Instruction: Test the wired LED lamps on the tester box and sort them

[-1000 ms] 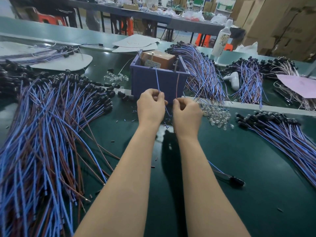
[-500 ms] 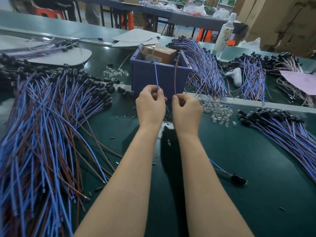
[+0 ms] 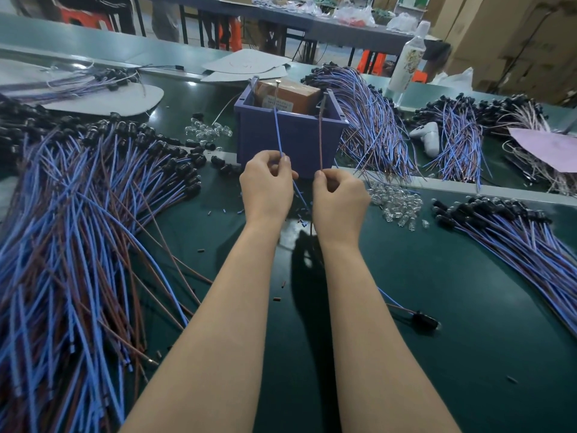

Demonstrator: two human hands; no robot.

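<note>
A purple bin (image 3: 290, 135) stands at the middle of the green table, with a brown tester box (image 3: 290, 96) inside it. My left hand (image 3: 267, 185) pinches a blue wire (image 3: 277, 132) whose tip reaches up to the box top. My right hand (image 3: 338, 198) pinches a brown wire (image 3: 321, 135) that rises to the bin's right rim. Both wires run down between my wrists; the lamp at their end is hidden. A big pile of wired lamps (image 3: 78, 229) fills the left side, and another bundle (image 3: 515, 235) lies at the right.
Loose clear LED caps (image 3: 395, 203) lie right of my hands, with more (image 3: 207, 132) left of the bin. One single wired lamp (image 3: 423, 320) lies at the near right. More bundles (image 3: 368, 120), a white bottle (image 3: 407, 62) and a pink sheet (image 3: 549, 146) sit behind.
Both hands stay in front of the bin, holding the two wires up to the box. The brown wire's tip has shifted slightly at the right rim. The view has tilted down a little.
</note>
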